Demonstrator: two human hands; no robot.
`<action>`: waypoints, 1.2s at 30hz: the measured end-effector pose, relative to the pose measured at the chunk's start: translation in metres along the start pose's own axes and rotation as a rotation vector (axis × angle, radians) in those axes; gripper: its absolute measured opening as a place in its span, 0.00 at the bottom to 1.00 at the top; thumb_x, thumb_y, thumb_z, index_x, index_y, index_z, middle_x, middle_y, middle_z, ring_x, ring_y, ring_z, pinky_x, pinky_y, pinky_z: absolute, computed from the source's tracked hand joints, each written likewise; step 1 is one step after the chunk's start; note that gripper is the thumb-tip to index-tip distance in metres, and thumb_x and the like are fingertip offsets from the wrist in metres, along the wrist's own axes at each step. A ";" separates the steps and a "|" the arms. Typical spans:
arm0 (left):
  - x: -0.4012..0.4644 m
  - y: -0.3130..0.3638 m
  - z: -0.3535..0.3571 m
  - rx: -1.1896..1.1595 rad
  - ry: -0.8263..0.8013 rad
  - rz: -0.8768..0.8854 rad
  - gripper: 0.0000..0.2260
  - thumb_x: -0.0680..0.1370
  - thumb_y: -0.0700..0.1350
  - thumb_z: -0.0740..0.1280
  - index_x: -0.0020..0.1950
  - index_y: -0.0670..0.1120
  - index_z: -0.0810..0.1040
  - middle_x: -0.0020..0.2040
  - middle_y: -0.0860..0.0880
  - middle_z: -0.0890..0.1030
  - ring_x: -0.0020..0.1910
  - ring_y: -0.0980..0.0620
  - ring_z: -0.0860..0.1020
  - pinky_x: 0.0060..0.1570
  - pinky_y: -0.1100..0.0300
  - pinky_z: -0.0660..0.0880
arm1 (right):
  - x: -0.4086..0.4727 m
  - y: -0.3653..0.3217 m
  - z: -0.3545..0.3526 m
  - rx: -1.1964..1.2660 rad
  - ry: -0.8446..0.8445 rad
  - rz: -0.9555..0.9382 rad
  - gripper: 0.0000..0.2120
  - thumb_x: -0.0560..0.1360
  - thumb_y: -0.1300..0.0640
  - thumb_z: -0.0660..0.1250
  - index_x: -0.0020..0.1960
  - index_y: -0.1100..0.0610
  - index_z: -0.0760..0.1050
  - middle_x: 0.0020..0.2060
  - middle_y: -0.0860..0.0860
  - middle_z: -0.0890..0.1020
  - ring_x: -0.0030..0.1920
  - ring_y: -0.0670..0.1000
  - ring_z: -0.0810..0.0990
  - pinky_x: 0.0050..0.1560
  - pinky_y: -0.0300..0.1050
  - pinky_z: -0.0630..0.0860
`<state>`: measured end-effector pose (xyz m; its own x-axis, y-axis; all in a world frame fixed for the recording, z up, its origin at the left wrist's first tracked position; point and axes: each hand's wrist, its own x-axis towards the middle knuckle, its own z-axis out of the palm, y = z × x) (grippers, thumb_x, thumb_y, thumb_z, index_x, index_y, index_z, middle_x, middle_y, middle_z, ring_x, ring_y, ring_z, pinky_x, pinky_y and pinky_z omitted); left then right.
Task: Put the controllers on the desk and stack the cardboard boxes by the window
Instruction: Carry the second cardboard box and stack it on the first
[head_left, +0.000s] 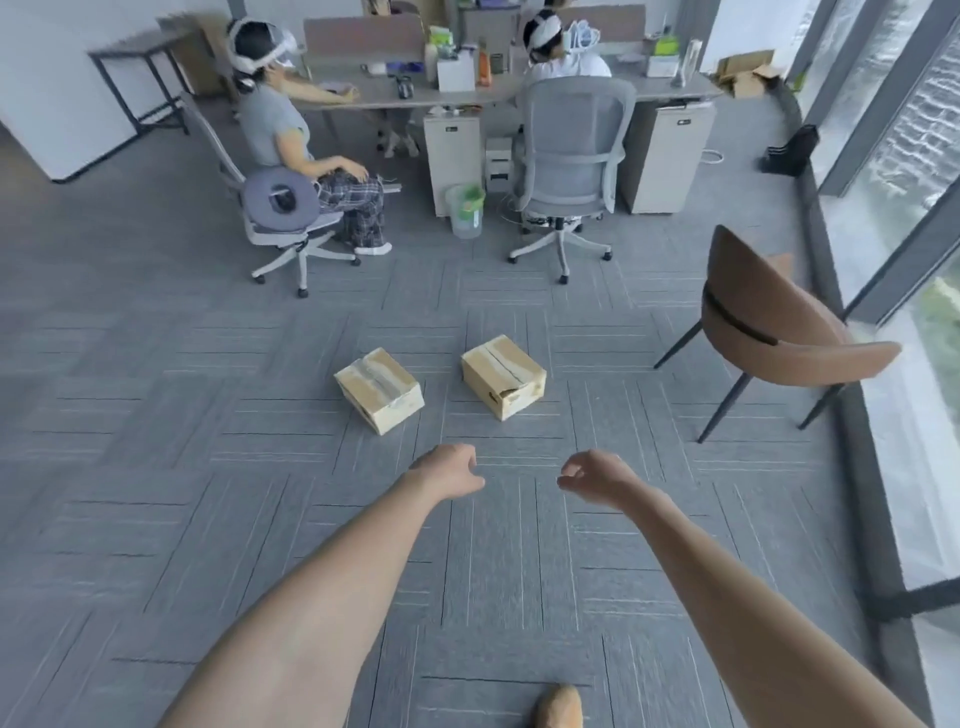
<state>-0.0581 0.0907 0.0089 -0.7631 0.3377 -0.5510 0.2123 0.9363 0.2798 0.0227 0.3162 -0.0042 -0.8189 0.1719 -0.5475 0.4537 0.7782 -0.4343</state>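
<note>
Two small taped cardboard boxes lie apart on the grey carpet ahead of me: the left box (379, 389) and the right box (504, 375). My left hand (451, 472) reaches forward, just short of the left box, fingers loosely curled and holding nothing. My right hand (592, 477) is stretched out below the right box, fingers bent and apart, also without anything in it. Neither hand touches a box. I see no controllers on the floor or in my hands. The long desk (415, 96) runs across the far side of the room.
Two people wearing headsets sit at the desk on grey office chairs (571, 156). A brown chair (769, 332) stands at the right near the window (893, 208). A clear bin (465, 210) stands under the desk. Open flattened cardboard (743, 75) lies at the far right corner.
</note>
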 end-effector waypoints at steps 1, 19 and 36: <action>0.012 -0.001 -0.010 -0.011 0.009 -0.015 0.20 0.77 0.54 0.68 0.67 0.49 0.74 0.65 0.47 0.77 0.61 0.47 0.77 0.59 0.52 0.75 | 0.018 -0.007 -0.011 -0.006 -0.012 -0.017 0.14 0.79 0.51 0.66 0.61 0.55 0.80 0.57 0.54 0.84 0.57 0.54 0.83 0.61 0.54 0.80; 0.234 -0.170 -0.184 -0.128 0.048 -0.156 0.20 0.77 0.53 0.68 0.67 0.47 0.74 0.64 0.46 0.77 0.59 0.46 0.77 0.53 0.56 0.73 | 0.305 -0.231 -0.061 -0.206 -0.130 -0.168 0.15 0.80 0.51 0.65 0.62 0.58 0.81 0.59 0.55 0.84 0.60 0.56 0.80 0.59 0.46 0.77; 0.499 -0.373 -0.376 -0.081 -0.093 -0.120 0.15 0.74 0.53 0.69 0.58 0.49 0.79 0.59 0.51 0.80 0.54 0.50 0.78 0.47 0.58 0.74 | 0.580 -0.442 -0.060 -0.060 -0.190 -0.006 0.13 0.80 0.50 0.65 0.59 0.55 0.81 0.55 0.54 0.85 0.56 0.55 0.82 0.58 0.51 0.80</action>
<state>-0.7477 -0.1263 -0.0752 -0.7194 0.2347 -0.6538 0.0702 0.9609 0.2677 -0.6744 0.1083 -0.0870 -0.7382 0.0545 -0.6724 0.4226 0.8143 -0.3979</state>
